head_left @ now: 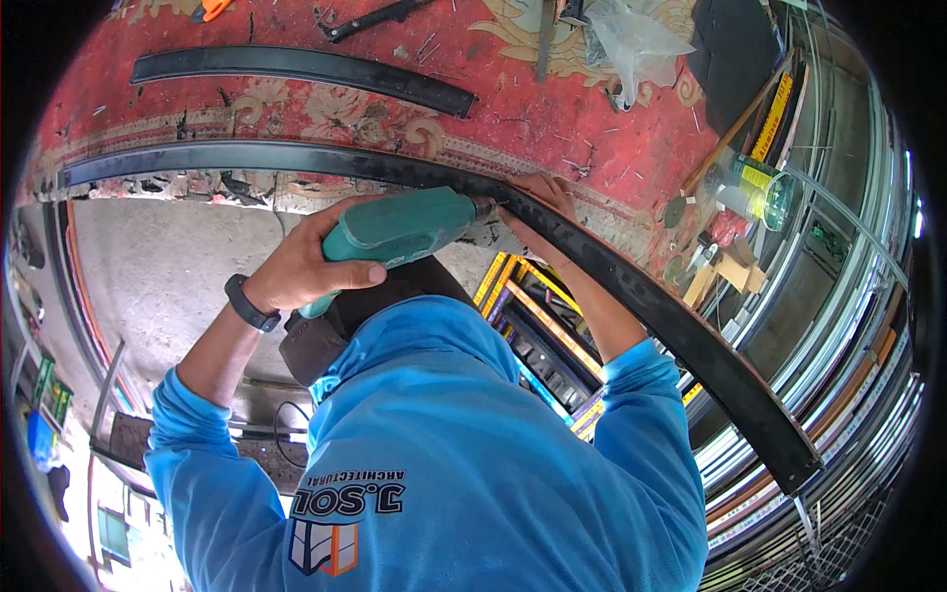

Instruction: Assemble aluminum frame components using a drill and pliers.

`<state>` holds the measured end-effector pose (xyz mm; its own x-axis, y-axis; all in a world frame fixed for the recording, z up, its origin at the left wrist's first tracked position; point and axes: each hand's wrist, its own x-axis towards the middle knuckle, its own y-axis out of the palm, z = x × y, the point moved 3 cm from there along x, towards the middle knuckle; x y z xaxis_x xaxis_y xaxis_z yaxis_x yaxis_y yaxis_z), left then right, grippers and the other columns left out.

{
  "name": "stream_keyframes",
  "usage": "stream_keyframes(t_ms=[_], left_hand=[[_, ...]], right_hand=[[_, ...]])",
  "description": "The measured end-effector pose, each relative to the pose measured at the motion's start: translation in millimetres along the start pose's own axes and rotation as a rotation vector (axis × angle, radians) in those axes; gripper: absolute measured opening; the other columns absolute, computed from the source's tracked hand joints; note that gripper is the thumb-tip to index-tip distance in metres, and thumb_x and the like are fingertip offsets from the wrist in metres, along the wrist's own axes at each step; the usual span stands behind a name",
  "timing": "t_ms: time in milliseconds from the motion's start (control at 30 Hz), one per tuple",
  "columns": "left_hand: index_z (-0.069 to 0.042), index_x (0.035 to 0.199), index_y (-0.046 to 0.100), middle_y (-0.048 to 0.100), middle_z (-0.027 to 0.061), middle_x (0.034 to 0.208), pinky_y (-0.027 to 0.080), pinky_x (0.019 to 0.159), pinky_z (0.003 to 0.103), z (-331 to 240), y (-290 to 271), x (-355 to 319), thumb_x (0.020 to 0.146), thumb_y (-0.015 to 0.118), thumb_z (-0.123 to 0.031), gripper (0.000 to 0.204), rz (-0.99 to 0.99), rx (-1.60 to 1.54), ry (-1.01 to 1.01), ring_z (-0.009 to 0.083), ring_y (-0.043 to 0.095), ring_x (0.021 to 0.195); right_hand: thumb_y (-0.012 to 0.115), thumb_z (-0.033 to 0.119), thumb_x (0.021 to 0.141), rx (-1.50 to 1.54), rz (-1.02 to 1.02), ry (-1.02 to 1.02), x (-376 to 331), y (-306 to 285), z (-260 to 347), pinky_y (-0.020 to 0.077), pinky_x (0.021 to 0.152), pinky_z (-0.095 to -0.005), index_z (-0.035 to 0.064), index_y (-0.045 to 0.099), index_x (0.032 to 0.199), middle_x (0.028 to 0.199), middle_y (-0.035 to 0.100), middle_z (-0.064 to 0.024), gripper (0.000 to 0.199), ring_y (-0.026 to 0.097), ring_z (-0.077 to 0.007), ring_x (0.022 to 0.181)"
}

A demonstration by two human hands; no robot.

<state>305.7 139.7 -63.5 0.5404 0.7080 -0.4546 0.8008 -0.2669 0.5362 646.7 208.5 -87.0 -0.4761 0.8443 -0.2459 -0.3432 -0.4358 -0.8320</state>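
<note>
A teal power drill [400, 232] lies in my left hand [316, 259], fingers wrapped round its body and grip. Its tip points right and meets, or nearly meets, the near edge of a long black metal profile [631, 286]. That profile stretches along the near edge of the carpeted work surface and out past its right end. Just right of the drill tip, my right hand [548, 190] grips the profile, with fingers on the far side and the rest of the hand on the near side. Part of that hand is hidden behind the bar.
A shorter black profile [306, 69] lies farther back on the red patterned carpet [552, 118]. Loose screws and scraps are scattered there. A clear plastic bag [636, 44] sits at the far right. Beside it stands a green-labelled clear container [764, 192]. Many long metal profiles [848, 395] are stacked on the right.
</note>
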Motion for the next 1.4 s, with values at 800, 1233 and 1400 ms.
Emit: stream_keyframes(t_ms=[800, 1233, 1400], left_hand=[[0.000, 0.133, 0.060, 0.069, 0.0084, 0.106, 0.060, 0.080, 0.031, -21.5, -18.1, 21.3, 0.087, 0.083, -0.042, 0.067, -0.042, 0.032, -0.239, 0.0159, 0.067, 0.094], [-0.001, 0.117, 0.063, 0.065, 0.0056, 0.089, 0.054, 0.061, 0.026, -31.7, -6.3, 28.1, 0.087, 0.082, -0.042, 0.055, -0.066, -0.062, -0.324, 0.0127, 0.064, 0.074], [0.001, 0.117, 0.062, 0.065, 0.0054, 0.089, 0.053, 0.059, 0.025, -40.8, 1.4, 23.4, 0.088, 0.081, -0.043, 0.055, -0.115, -0.032, -0.380, 0.0114, 0.062, 0.068]], right_hand=[[0.086, 0.021, 0.073, 0.063, -0.130, -0.072, -2.5, 7.2, -5.4, 0.0386, 0.102, -0.0442, 0.0138, 0.070, 0.108, 0.101, 0.068, -0.0032, 0.039, 0.064, -0.0240, 0.100], [0.087, 0.022, 0.072, 0.107, -0.170, -0.053, -0.8, 1.9, 2.7, 0.0390, 0.100, -0.0420, 0.0129, 0.071, 0.102, 0.097, 0.070, -0.0041, 0.036, 0.066, -0.0237, 0.095], [0.086, 0.020, 0.073, 0.181, -0.143, -0.036, 0.0, 2.3, 0.3, 0.0364, 0.102, -0.0418, 0.0124, 0.071, 0.106, 0.098, 0.070, -0.0044, 0.037, 0.066, -0.0229, 0.097]])
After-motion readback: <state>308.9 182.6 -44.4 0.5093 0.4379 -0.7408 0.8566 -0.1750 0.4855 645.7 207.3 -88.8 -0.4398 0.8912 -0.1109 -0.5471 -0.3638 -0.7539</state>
